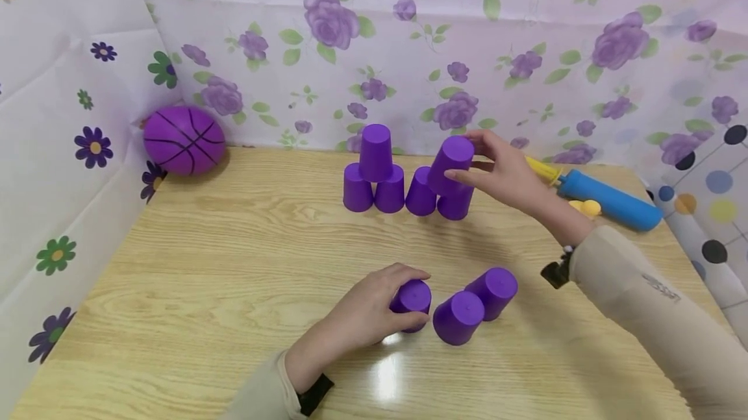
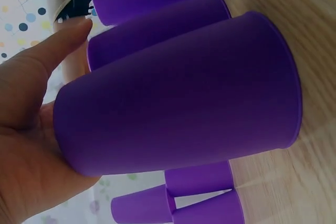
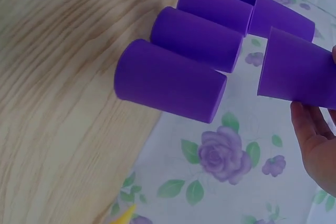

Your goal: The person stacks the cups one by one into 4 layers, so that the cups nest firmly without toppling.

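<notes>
My right hand (image 1: 507, 170) grips an upside-down purple cup (image 1: 450, 165) from its right side. In the right wrist view a gap separates that held cup (image 3: 296, 69) from the two upside-down cups (image 3: 168, 80) beneath. Just left of these, another purple cup (image 1: 376, 150) sits across the tops of two more (image 1: 358, 189). Nearer the front, my left hand (image 1: 365, 309) holds an upside-down cup (image 1: 412, 300), thumb and fingers about its sides near the base. Right beside it two loose cups (image 1: 458, 317) stand close together, also upside down.
A purple ball (image 1: 184, 141) with black lines lies at the back left corner. At the back right are a blue and yellow pump (image 1: 610, 199) and a small yellow object (image 1: 586, 207). Flowered cloth (image 1: 397, 43) hangs behind the wooden table (image 1: 222, 264).
</notes>
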The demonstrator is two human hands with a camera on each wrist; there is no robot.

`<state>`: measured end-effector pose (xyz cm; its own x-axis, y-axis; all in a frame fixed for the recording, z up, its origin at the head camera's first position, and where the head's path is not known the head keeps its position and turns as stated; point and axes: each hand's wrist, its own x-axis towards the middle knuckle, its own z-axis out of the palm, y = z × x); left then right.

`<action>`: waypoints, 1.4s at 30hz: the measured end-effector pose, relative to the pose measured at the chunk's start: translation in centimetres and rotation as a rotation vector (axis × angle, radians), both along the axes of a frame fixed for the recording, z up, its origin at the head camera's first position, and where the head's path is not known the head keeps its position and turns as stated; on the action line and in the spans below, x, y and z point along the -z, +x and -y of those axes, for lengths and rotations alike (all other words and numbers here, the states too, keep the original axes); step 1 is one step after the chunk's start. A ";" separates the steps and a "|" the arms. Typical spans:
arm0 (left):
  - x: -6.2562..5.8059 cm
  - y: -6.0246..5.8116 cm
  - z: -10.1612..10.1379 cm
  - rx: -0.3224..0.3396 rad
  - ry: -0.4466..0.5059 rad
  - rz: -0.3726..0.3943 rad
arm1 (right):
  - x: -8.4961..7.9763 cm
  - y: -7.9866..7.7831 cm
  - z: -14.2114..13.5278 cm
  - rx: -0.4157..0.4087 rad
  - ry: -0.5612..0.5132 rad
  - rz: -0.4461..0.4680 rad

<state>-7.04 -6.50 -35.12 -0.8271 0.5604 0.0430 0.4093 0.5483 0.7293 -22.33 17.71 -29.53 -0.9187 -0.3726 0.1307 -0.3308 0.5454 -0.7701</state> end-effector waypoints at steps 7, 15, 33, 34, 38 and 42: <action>0.0 -0.2 0.2 0.005 0.004 -0.021 | 0.1 -2.1 2.1 0.010 -0.063 0.003; 0.3 -0.1 -0.1 -0.030 0.034 -0.016 | 0.7 -3.5 3.8 -0.021 -0.099 0.041; 0.5 -0.1 -0.1 -0.032 0.021 -0.009 | 1.9 -3.8 5.3 -0.061 -0.107 0.051; 0.5 -0.1 -0.1 -0.032 0.020 -0.007 | 2.0 -3.8 5.4 -0.065 -0.106 0.047; 0.6 -0.2 0.0 -0.034 0.020 -0.001 | 2.1 -3.9 5.4 -0.074 -0.101 0.038; 0.6 -0.3 0.0 -0.032 0.018 -0.005 | 2.1 -3.9 5.4 -0.079 -0.096 0.036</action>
<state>-7.30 -6.51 -35.76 -0.8442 0.5329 0.0575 0.3959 0.5476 0.7371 -26.27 12.28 -31.62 -0.8916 -0.4318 0.1366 -0.3411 0.4419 -0.8297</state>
